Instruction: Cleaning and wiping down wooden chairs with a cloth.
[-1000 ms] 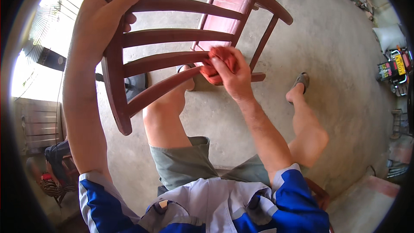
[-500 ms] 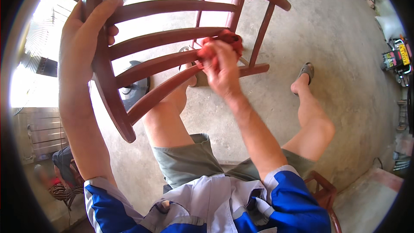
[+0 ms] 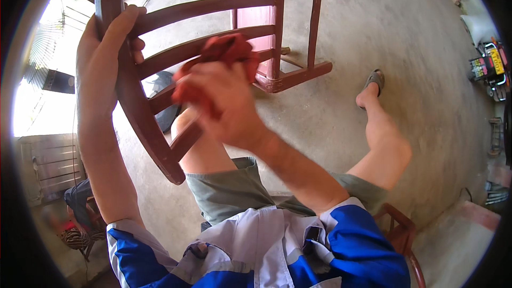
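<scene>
A reddish-brown wooden chair (image 3: 141,109) is tilted up before me, its curved slats running across the upper left. My left hand (image 3: 104,48) wraps round the chair's left post near the upper slats, fingers curled behind it. Bunched in my right hand (image 3: 226,101) is a red cloth (image 3: 229,49), pressed against the lower slats close to the left post. The right hand is blurred by motion. It and the cloth hide parts of those slats. The chair's legs and pinkish panel (image 3: 255,8) extend away at the top.
Under the chair, a dark round base (image 3: 169,112) stands on the concrete floor (image 3: 320,128). Another wooden chair (image 3: 397,232) is at the lower right. A wicker basket (image 3: 80,237) sits at lower left, and a vehicle with a yellow plate (image 3: 496,61) at far right.
My right hand has swept the cloth left along the slats, from their right ends toward the left post. The chair has shifted slightly; my left hand keeps its hold.
</scene>
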`<state>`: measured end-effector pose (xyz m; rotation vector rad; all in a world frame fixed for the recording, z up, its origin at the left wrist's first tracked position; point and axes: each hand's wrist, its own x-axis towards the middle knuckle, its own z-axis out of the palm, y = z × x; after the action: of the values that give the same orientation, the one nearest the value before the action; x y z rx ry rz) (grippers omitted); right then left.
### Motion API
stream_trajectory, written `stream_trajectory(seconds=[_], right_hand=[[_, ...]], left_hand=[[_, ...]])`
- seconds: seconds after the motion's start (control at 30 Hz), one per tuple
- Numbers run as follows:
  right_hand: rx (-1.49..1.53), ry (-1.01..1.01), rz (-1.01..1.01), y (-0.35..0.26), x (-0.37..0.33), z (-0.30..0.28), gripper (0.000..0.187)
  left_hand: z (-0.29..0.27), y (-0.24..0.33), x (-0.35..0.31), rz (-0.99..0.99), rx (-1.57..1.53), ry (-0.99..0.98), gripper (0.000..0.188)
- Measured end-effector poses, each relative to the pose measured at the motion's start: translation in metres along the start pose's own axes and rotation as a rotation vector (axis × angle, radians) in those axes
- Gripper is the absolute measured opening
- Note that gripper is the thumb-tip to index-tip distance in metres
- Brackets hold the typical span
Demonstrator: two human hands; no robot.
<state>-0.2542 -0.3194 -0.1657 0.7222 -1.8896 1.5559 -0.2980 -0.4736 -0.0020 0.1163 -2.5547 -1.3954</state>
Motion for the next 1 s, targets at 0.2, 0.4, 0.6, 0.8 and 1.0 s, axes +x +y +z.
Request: stream_trajectory(seconds=[0.2,0.4,0.6,0.8,1.0], right_hand=[[-0.013,-0.088,-0.046,-0.001,-0.028,0.000,0.049],[0.120,0.179,0.433,0.138,-0.065,-0.061,0.026],[-0.292,0.140,0.318,0.182,-0.038,-0.077,0.039],[-0.274,0.140,0.179,0.178,-0.100,-0.052,0.041],[-0.552,0.059,0.281,0.127,-0.105,-0.041,0.049]], left_hand=[[0.006,-0.005,0.005,0.001,-0.026,0.021,0.044],[0.002,-0.009,-0.003,0.067,0.116,0.031,0.046],[0.000,0.001,-0.001,0.061,0.078,0.061,0.044],[-0.007,0.005,-0.007,0.045,0.071,0.074,0.042],[-0.003,0.010,-0.009,0.046,0.056,0.078,0.042]])
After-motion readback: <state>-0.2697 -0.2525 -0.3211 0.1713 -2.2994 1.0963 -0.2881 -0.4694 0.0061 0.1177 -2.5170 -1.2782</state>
